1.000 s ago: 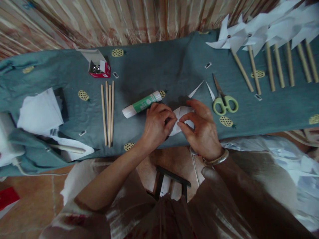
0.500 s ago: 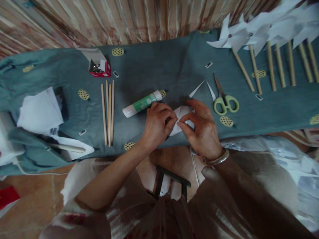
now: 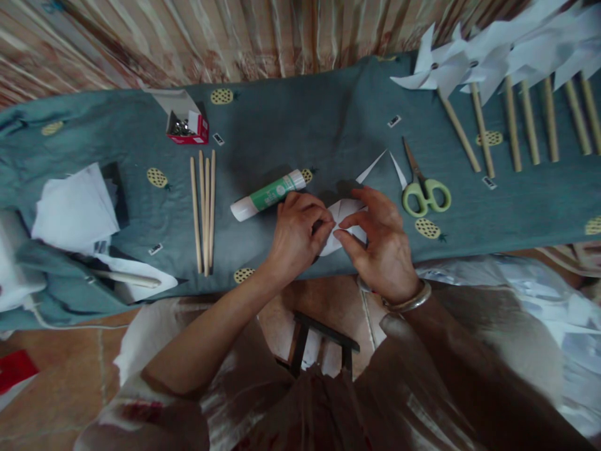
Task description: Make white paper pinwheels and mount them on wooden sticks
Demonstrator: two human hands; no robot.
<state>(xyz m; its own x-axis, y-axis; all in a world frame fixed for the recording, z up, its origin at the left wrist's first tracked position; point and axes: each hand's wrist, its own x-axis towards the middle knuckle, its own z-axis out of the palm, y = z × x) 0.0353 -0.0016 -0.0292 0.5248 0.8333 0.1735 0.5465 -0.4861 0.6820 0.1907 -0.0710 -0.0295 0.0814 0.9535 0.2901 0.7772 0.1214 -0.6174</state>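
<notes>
- Comparing the last second, I see almost no change: both hands keep the same place over the paper (image 3: pixel 348 208), and my view has drifted only slightly.
- I take that stillness to mean careful finger work at the paper's middle, with the piece not yet let go.
- The paper is folded and white, near the front edge of the table (image 3: pixel 291 125), between the two hands.
- I read the left hand (image 3: pixel 297 233) as grasping the paper's middle, its fingers pinched together there.
- The right hand (image 3: pixel 385 244), with a bracelet (image 3: pixel 416 297) at its wrist, has its fingers bent close to that same spot; I cannot tell whether they grip anything.
- The table wears a blue-green cloth printed with pineapples. I have the glue stick (image 3: pixel 267 195) just beyond the left hand, paper slivers (image 3: pixel 370 166) and open scissors (image 3: pixel 426 197) beyond the right.
- Farther left I count four loose sticks (image 3: pixel 195 213), an open box (image 3: pixel 200 133) of metal bits and a paper stack (image 3: pixel 77 207); paper pinwheels (image 3: pixel 441 72) lie at the far right.
- Behind the table hangs a pleated curtain (image 3: pixel 258 44); below, I make out tiled floor (image 3: pixel 328 300) and part of a dark stool (image 3: pixel 323 330).
</notes>
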